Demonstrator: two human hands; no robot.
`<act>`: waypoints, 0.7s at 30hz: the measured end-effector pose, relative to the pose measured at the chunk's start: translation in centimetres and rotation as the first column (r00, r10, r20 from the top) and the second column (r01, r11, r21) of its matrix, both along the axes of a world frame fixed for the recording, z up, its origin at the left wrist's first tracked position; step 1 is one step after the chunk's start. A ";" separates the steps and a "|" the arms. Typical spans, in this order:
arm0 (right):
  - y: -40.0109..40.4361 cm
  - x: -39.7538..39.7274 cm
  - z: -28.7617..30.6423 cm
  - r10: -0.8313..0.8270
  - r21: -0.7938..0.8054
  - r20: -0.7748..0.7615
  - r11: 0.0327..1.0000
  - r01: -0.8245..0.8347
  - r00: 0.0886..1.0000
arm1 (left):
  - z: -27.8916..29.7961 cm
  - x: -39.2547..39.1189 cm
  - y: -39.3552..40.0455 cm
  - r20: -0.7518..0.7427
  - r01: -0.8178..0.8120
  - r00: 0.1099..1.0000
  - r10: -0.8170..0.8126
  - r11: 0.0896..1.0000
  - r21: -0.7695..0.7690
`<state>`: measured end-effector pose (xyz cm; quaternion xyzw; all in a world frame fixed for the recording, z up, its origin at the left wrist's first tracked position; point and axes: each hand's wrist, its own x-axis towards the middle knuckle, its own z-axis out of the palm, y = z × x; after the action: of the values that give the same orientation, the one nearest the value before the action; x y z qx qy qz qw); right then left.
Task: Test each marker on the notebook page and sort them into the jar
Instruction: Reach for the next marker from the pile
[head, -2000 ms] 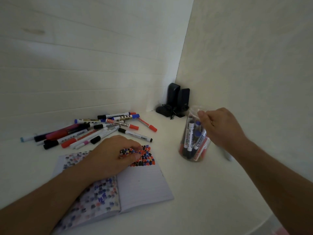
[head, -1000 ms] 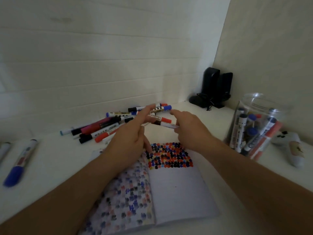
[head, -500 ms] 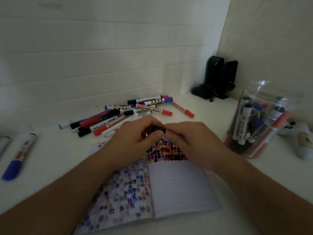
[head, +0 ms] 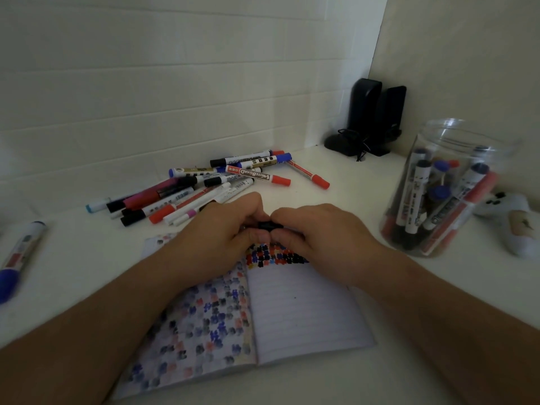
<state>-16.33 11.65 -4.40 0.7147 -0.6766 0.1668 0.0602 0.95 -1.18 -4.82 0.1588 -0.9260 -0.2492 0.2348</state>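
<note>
An open notebook (head: 304, 314) lies in front of me, its pages covered with coloured test marks. Above its top edge my left hand (head: 217, 238) and my right hand (head: 318, 235) meet, both closed on one black-capped marker (head: 266, 225); only a short dark piece shows between the fingers. A pile of markers (head: 204, 185) with red, blue, black and pink caps lies behind the hands. At the right stands a clear plastic jar (head: 450, 147), open at the top, holding several markers upright.
Two black speakers (head: 375, 118) with a cable stand in the back corner. A blue-capped marker (head: 17, 258) lies alone at the far left. A white game controller (head: 514, 226) rests right of the jar. Walls close off the back and right.
My right hand left the jar and both hands reached to the marker pile. They took one marker and drew it back over the notebook's top edge, where they hold it now.
</note>
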 end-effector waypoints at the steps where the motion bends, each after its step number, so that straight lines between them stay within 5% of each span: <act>1: 0.0 0.0 0.0 0.000 -0.004 -0.017 1.000 0.000 1.000 | 0.0 0.0 -0.1 -0.008 0.007 1.000 -0.007 1.000 0.001; 9: 0.4 0.0 0.6 -0.071 0.071 -0.029 0.995 0.073 0.997 | 0.2 0.3 0.1 -0.015 0.027 1.000 -0.027 0.999 0.023; 15: 2.1 -0.8 2.8 -0.231 0.123 0.319 0.972 0.202 0.919 | 1.3 0.9 0.5 0.033 -0.057 0.998 0.054 0.995 0.085; 17: 2.8 -1.5 3.4 -0.177 0.052 0.612 0.982 0.184 0.771 | 1.4 1.2 0.2 0.052 -0.062 0.997 0.057 0.993 0.097; 19: 3.0 -2.2 4.0 -0.045 -0.006 0.913 0.992 0.122 0.406 | 1.7 1.3 -0.1 0.081 -0.040 0.996 0.035 0.998 0.056; 21: 3.1 -2.9 4.2 0.062 -0.066 0.997 0.994 0.085 0.043 | 1.9 1.4 -0.4 0.116 -0.011 0.993 0.006 0.999 0.041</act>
<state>-19.26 14.75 -0.25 0.3910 -0.5257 0.6498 -0.3853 2.37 -1.60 -2.89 0.1818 -0.9320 -0.2580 0.1782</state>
